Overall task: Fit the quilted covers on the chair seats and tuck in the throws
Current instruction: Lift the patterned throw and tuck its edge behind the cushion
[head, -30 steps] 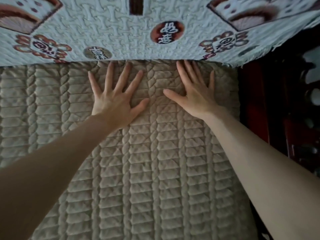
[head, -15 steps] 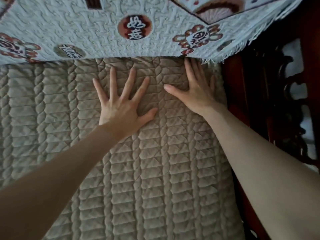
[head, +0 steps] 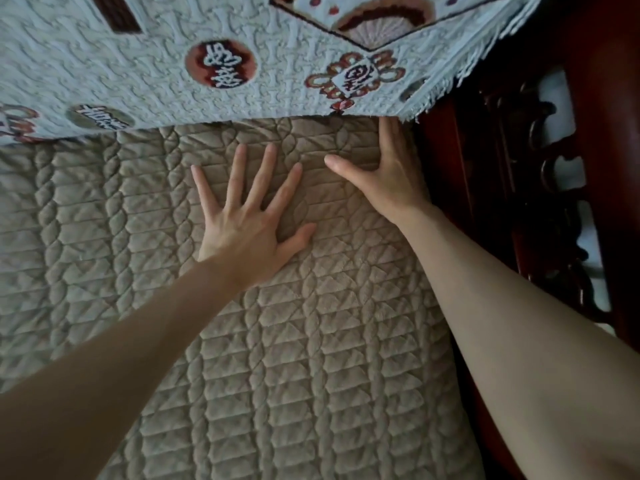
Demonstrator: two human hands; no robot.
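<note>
A beige quilted cover (head: 284,358) lies across the seat and fills most of the view. A pale blue patterned throw (head: 166,64) with red-brown motifs and a fringed edge hangs over the backrest, its lower edge meeting the cover. My left hand (head: 247,223) lies flat on the cover with its fingers spread. My right hand (head: 388,174) presses flat at the cover's back right corner. Its fingertips are hidden under the throw's edge.
A dark red carved wooden armrest (head: 530,188) runs along the right side of the seat, close to my right forearm. The cover stretches on to the left beyond the frame.
Both hands slid to the right along the cover's back edge. My right hand reached the corner by the armrest, and its fingertips went under the throw. The view shifted right as well.
</note>
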